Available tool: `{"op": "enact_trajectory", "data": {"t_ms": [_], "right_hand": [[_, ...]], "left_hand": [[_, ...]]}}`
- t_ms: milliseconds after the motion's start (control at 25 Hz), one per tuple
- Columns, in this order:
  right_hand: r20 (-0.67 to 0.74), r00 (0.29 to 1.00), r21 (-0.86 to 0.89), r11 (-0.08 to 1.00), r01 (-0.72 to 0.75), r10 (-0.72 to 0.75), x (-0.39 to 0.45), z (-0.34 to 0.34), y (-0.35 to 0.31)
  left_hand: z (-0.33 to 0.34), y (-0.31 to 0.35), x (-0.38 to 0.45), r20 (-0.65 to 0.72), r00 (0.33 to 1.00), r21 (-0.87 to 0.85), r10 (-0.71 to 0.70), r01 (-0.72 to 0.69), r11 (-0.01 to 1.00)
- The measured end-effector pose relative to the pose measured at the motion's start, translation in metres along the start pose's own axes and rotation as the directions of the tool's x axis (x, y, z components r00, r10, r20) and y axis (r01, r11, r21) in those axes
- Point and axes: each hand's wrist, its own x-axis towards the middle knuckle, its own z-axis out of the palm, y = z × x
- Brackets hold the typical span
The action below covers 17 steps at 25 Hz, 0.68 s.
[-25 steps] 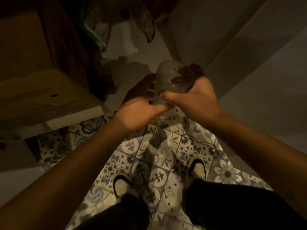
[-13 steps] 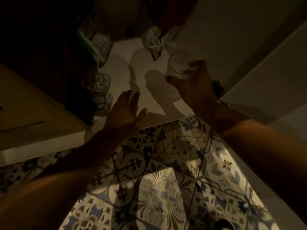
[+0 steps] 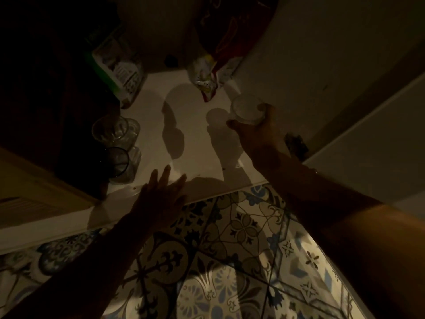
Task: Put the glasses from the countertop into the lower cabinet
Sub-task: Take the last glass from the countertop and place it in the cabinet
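Since a sec ago the left hand has let go and hangs w/ fingers spread over the cabinet shelf edge, while the right hand reaches in, fingers wrapped round the glass, just above the shelf's right side. Risks: dim light could hide the other glasses at left, so a knock is possible, or the one-handed grip may slip.

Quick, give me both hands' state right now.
Left hand: open, fingers spread, holding nothing.
Right hand: closed around a glass.
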Motion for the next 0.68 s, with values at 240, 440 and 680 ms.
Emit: {"op": "enact_trajectory", "data": {"t_ms": [240, 440, 680], "right_hand": [[-0.041, 0.992, 0.072, 0.99, -0.119, 0.122, 0.016, 0.022, 0.014], [-0.074, 0.978, 0.131, 0.974, -0.185, 0.195, 0.036, 0.027, 0.014], [-0.091, 0.979, 0.09, 0.98, -0.177, 0.185, 0.045, 0.022, 0.017]], "left_hand": [[0.004, -0.001, 0.001, 0.024, 0.999, 0.108, 0.038, -0.041, 0.993], [0.005, 0.008, -0.014, -0.055, 0.998, 0.086, 0.028, -0.023, 0.996], [0.011, 0.007, -0.012, -0.088, 0.996, 0.072, 0.026, -0.019, 0.997]]}}
